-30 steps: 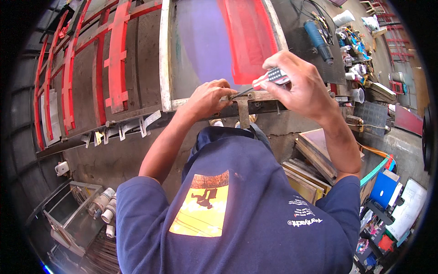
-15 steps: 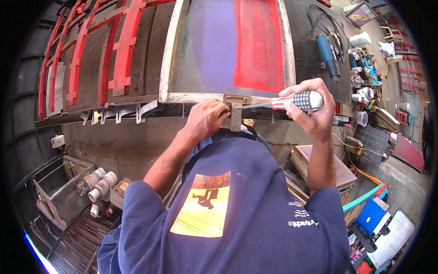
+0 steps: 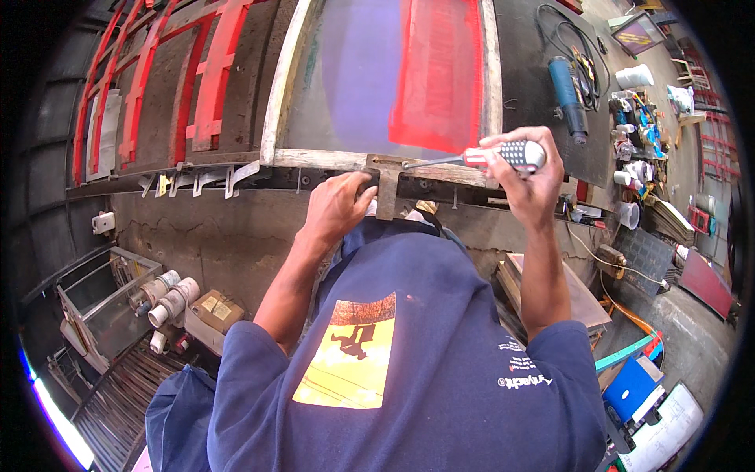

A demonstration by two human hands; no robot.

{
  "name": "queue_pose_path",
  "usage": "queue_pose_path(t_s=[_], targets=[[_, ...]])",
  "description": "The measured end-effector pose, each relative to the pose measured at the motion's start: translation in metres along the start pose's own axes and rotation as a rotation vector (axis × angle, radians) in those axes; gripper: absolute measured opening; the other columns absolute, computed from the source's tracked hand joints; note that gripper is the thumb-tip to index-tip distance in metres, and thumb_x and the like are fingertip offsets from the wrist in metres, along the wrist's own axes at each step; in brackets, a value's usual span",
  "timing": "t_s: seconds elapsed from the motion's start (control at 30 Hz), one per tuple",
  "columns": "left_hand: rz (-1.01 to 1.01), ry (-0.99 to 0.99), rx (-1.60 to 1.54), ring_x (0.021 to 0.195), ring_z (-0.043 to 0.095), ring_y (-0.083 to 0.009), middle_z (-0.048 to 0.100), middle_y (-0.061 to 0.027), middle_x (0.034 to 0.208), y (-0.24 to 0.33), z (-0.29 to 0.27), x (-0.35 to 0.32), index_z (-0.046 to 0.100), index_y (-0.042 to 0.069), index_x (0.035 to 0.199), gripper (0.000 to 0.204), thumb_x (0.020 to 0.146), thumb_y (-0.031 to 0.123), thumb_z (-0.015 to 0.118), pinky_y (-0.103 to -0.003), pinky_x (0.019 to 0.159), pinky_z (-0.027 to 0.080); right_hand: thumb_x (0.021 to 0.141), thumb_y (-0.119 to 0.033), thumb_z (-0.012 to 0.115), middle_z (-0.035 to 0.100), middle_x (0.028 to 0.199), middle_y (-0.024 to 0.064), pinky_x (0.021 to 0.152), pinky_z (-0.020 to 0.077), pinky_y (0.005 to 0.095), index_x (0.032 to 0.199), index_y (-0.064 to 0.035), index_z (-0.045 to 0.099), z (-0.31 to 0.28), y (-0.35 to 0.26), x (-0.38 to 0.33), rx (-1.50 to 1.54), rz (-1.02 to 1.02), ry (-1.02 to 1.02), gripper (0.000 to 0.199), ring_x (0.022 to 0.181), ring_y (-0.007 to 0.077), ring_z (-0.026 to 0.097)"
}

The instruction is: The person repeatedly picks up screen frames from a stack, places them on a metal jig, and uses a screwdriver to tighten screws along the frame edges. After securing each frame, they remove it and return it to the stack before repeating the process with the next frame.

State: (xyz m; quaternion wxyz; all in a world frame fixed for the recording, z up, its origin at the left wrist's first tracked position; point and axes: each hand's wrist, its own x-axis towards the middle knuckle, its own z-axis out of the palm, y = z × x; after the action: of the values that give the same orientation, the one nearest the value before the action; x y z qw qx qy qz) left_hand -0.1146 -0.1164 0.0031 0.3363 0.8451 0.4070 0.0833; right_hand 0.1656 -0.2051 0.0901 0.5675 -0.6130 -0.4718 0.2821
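Note:
My right hand (image 3: 536, 179) is wrapped round a screwdriver (image 3: 475, 158) with a red, white and black dotted handle. The screwdriver's shaft points left, its tip at a screw on a T-shaped metal bracket (image 3: 387, 191). That bracket lies against the near rail of a wooden screen frame (image 3: 314, 158), its stem hanging toward me. My left hand (image 3: 336, 208) is closed beside the stem, fingers curled; what they pinch, if anything, is hidden. Inside the frame stretches a mesh (image 3: 358, 86), violet in the middle and red along the right.
Red slatted racks (image 3: 208, 86) stand on the left of the bench. Metal hooks (image 3: 236, 179) hang along its near edge. Right of the frame lies a blue corded power tool (image 3: 568, 98) on a dark board. Stacked panels (image 3: 578, 295) lean at my right; white buckets (image 3: 173, 301) stand lower left.
The screwdriver tip has moved from the bracket's stem up to a screw on its crossbar. My left hand's fingers have drawn slightly away from the stem. The whole view has shifted a little.

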Motion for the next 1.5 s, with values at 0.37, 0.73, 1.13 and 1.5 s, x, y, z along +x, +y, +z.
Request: queue_pose_path(t_s=[0.37, 0.73, 1.13, 1.5], targets=[[0.422, -0.322, -0.108, 0.072, 0.064, -0.0428, 0.065, -0.0242, 0.077, 0.045, -0.003, 0.097, 0.073, 0.004, 0.102, 0.019, 0.091, 0.018, 0.067, -0.048, 0.067, 0.050, 0.085, -0.008, 0.076, 0.074, 0.085, 0.0119, 0.070, 0.0589, 0.0291, 0.099, -0.0002, 0.057, 0.011, -0.017, 0.015, -0.072, -0.046, -0.078, 0.025, 0.079, 0.0150, 0.074], [0.539, -0.490, -0.297, 0.076, 0.069, -0.0358, 0.071, -0.0231, 0.087, 0.022, -0.002, 0.110, 0.071, 0.000, 0.110, 0.024, 0.098, 0.018, 0.060, -0.044, 0.071, 0.052, 0.088, -0.031, 0.080, 0.066, 0.074, 0.0105, 0.058, 0.0544, 0.0320, 0.104, -0.0023, 0.056, 0.041, -0.033, 0.033, -0.315, -0.135, -0.175, 0.041, 0.065, 0.0191, 0.069], [0.490, -0.575, -0.315, 0.065, 0.063, -0.0338, 0.066, -0.0231, 0.077, 0.020, -0.012, 0.115, 0.068, -0.004, 0.102, 0.023, 0.099, 0.016, 0.056, -0.045, 0.066, 0.049, 0.086, -0.037, 0.082, 0.065, 0.072, 0.0104, 0.055, 0.0540, 0.0335, 0.097, -0.0039, 0.056, 0.048, -0.038, 0.028, -0.406, -0.180, -0.156, 0.043, 0.061, 0.0208, 0.068], [0.516, -0.578, -0.099, 0.107, 0.066, -0.0375, 0.069, -0.0230, 0.114, 0.028, -0.065, 0.109, 0.056, 0.003, 0.138, 0.056, 0.089, 0.022, 0.073, -0.043, 0.095, 0.051, 0.093, -0.043, 0.067, 0.064, 0.082, 0.0136, 0.059, 0.0559, 0.0387, 0.100, -0.0013, 0.058, 0.047, -0.068, 0.035, -0.701, -0.396, -0.565, 0.043, 0.065, 0.0284, 0.067]])
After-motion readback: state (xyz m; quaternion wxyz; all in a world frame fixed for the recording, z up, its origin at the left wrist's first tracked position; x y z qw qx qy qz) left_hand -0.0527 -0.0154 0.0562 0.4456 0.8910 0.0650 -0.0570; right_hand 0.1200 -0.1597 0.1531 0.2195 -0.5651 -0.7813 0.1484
